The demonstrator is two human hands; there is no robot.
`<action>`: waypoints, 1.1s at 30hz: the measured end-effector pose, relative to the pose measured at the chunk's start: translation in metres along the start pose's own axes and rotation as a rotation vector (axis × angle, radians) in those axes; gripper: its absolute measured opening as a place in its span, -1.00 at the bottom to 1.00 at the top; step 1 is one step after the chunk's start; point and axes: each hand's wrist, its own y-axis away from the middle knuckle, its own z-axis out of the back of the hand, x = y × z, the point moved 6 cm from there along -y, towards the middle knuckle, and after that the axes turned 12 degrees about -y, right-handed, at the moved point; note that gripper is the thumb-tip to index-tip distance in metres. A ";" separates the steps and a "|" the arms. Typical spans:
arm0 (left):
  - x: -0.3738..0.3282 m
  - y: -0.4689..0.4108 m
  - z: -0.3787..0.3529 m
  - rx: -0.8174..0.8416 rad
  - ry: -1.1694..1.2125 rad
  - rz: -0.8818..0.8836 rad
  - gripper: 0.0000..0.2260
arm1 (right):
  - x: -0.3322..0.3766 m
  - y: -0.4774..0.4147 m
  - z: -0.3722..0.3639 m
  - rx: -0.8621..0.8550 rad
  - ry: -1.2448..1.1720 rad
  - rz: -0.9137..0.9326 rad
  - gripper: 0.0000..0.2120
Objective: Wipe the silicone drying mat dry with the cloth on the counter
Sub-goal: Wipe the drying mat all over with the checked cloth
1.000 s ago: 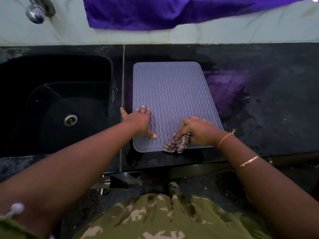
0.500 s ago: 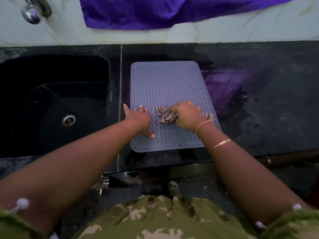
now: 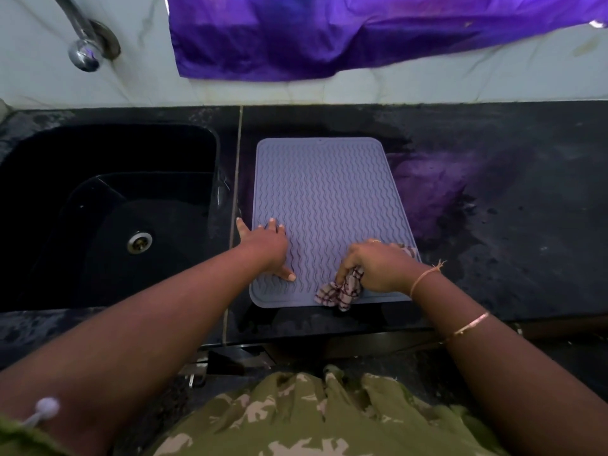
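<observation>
Lilac silicone drying mat [image 3: 329,199] — rounded rectangle with wavy ridges — lies flat near the black counter's [image 3: 493,159] front edge, just right of the sink [image 3: 108,179], long axis running front to back. Left hand [image 3: 268,246] presses flat, fingers spread, on its left edge. Right hand [image 3: 375,263] bunches the checked cloth [image 3: 342,289] at the mat's front-right corner.

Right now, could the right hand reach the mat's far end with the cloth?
Probably yes: the mat lies bare beyond the right hand and its cloth, and the left hand presses only the near left edge.
</observation>
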 end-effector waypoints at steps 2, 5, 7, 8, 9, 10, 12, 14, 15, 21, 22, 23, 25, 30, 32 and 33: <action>0.000 0.001 0.000 0.003 0.014 -0.003 0.03 | -0.005 -0.003 0.010 0.031 -0.017 0.007 -0.50; -0.001 0.003 0.002 -0.002 0.005 -0.011 0.03 | -0.020 -0.009 0.039 -0.092 -0.118 0.007 -0.56; -0.002 0.004 0.004 -0.003 0.001 -0.017 0.03 | -0.030 -0.012 0.064 -0.239 -0.338 0.002 -0.67; -0.003 0.004 0.005 0.000 -0.003 -0.020 0.03 | -0.035 -0.013 0.077 -0.314 -0.454 0.000 -0.72; -0.004 0.004 0.006 0.005 -0.011 -0.020 0.03 | -0.039 -0.014 0.089 -0.380 -0.565 -0.007 -0.75; -0.006 0.003 0.008 0.011 -0.020 -0.017 0.02 | -0.043 -0.016 0.098 -0.427 -0.685 -0.022 -0.76; -0.007 0.002 0.009 0.023 -0.028 -0.004 0.02 | -0.048 -0.023 0.109 -0.460 -0.966 -0.051 -0.69; -0.008 0.001 0.010 0.033 -0.016 0.006 0.02 | -0.048 -0.032 0.111 -0.426 -1.253 -0.072 -0.65; -0.008 0.000 0.010 0.036 -0.009 0.009 0.02 | -0.047 -0.038 0.111 -0.399 -1.374 -0.081 -0.65; -0.010 -0.001 0.015 0.083 0.003 0.042 0.03 | -0.034 -0.082 0.131 -0.186 -1.731 -0.005 -0.75; -0.010 -0.002 0.017 0.093 0.007 0.049 0.03 | -0.034 -0.092 0.136 -0.155 -1.746 -0.002 -0.75; -0.010 -0.002 0.018 0.102 0.007 0.053 0.03 | -0.038 -0.101 0.141 -0.187 -1.732 -0.016 -0.75; -0.011 -0.002 0.020 0.124 0.011 0.066 0.04 | -0.062 -0.119 0.156 -0.466 -1.596 -0.090 -0.77; -0.010 -0.002 0.025 0.130 0.037 0.101 0.06 | -0.087 -0.144 0.175 -0.879 -1.122 -0.195 -0.66; -0.009 -0.001 0.026 0.131 0.043 0.110 0.07 | -0.070 -0.162 0.162 -0.733 -0.989 -0.180 -0.56; -0.009 -0.001 0.026 0.137 0.037 0.110 0.07 | -0.062 -0.170 0.151 -0.633 -0.916 -0.210 -0.45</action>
